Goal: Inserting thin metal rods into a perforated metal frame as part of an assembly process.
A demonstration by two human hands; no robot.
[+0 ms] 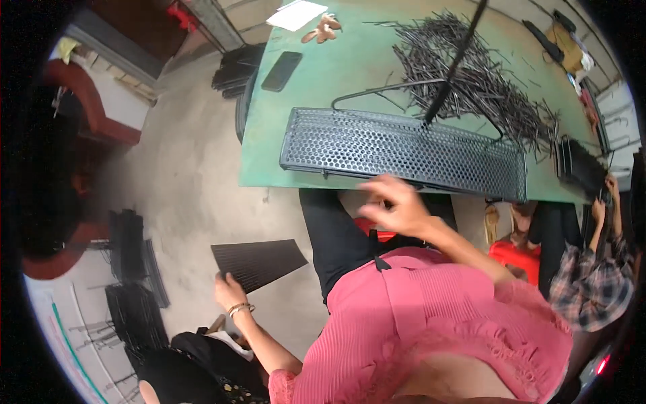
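Note:
A dark flat panel with fine ribs (261,261) hangs over the floor at my left side. My left hand (231,292) grips its lower corner, fingers wrapped on the edge. On the green table (323,60) in front of me lies a long black metal rack with a perforated face (397,151); a wire frame and a dark rod rise behind it. Just below the rack's near edge is my right hand (397,207), its thumb and fingers curved apart with nothing seen in them. Motion softens that hand slightly.
Thin black strips (464,67) lie in a loose pile behind the rack. A phone (282,71) and white paper (297,15) are at the table's left. Dark panels (134,316) are stacked on the left floor. A co-worker in plaid (595,289) handles another black rack (580,167).

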